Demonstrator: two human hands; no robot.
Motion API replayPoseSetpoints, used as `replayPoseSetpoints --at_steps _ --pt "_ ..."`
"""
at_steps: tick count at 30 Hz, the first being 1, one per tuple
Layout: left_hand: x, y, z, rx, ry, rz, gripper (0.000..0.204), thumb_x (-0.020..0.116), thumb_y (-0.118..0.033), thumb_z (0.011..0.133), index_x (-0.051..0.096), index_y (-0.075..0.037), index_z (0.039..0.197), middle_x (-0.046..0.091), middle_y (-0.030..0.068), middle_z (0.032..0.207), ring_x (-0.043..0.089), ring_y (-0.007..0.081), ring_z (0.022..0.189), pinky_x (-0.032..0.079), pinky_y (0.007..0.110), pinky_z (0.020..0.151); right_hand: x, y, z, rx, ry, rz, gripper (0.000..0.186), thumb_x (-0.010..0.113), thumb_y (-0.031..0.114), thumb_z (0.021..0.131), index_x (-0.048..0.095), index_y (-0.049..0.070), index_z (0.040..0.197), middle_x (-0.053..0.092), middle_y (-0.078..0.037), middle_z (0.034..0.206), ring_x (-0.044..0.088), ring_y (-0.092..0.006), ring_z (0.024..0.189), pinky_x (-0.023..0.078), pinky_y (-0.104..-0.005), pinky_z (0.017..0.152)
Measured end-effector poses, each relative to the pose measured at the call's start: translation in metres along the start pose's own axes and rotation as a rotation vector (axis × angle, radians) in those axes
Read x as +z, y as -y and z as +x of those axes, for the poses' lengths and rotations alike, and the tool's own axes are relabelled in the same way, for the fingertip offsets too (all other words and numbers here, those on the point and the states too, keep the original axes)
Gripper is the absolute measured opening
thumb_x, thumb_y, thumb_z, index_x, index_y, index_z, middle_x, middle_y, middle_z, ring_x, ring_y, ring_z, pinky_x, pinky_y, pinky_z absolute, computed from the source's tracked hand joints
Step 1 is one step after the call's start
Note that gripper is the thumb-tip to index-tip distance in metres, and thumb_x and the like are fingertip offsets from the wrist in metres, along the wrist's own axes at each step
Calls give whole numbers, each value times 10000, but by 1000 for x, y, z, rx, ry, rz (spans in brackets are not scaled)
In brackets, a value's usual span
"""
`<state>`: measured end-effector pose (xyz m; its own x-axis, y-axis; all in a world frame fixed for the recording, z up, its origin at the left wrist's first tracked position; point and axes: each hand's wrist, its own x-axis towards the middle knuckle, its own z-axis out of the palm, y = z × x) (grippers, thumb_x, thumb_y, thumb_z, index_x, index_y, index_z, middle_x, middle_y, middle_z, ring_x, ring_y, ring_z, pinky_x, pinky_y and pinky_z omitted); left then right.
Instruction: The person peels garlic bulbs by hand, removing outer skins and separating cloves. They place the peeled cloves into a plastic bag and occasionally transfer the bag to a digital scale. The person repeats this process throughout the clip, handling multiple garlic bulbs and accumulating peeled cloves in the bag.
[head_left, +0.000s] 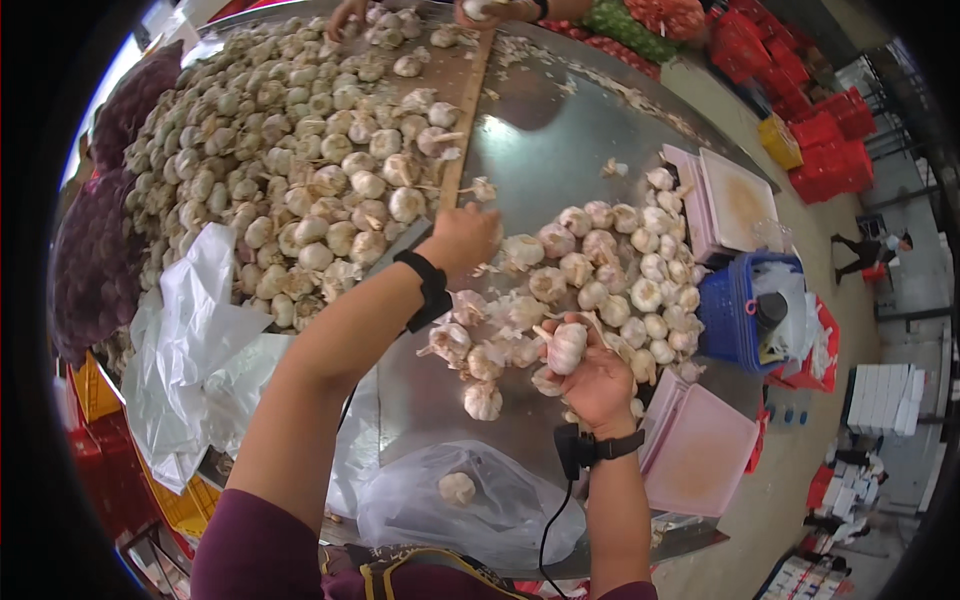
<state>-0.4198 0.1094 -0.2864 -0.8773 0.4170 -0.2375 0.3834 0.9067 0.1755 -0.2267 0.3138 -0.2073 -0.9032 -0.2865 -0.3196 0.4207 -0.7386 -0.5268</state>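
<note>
My right hand point(603, 385) is turned palm up at the near side of a group of pinkish-white garlic bulbs point(646, 294). One garlic bulb point(567, 348) rests in it, held by the curled fingers. My left hand point(465, 240) is closed, knuckles up, beside the near end of a wooden strip point(470, 120). Its fingertips are hidden, so I cannot make out what, if anything, they hold. Just beyond it lies a single bulb point(483, 189). Left of the strip spreads a large heap of garlic point(290, 150) with dry, dusty skins.
Clear plastic bags point(190, 350) lie at the left, another bag point(430, 495) with a bulb near me. Pink-framed scales point(735, 200) and a pink tray point(700, 450) flank a blue basket point(730, 315) at the right. Another person's hands point(500, 10) work at the far edge. Purple mesh sacks point(90, 260) stand left.
</note>
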Motion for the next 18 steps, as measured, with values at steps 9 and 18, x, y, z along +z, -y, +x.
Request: replayPoseSetpoints --at_steps 9,18 --pt "4 -1 -23 -55 156 -1146 558 606 -95 732 498 -106 1280 597 152 1047 639 286 888 568 388 770 -46 -16 -95 35 -287 264 272 546 306 906 551 91 1071 572 -120 1049 562 -273 865 490 -323 596" --pt "-58 -46 -200 95 546 -2238 356 522 -216 842 532 -61 1162 600 128 1070 597 194 876 524 288 626 -16 -84 -154 -26 -190 -219 133 523 125 827 563 47 927 582 -91 841 569 -173 690 464 -262 561"
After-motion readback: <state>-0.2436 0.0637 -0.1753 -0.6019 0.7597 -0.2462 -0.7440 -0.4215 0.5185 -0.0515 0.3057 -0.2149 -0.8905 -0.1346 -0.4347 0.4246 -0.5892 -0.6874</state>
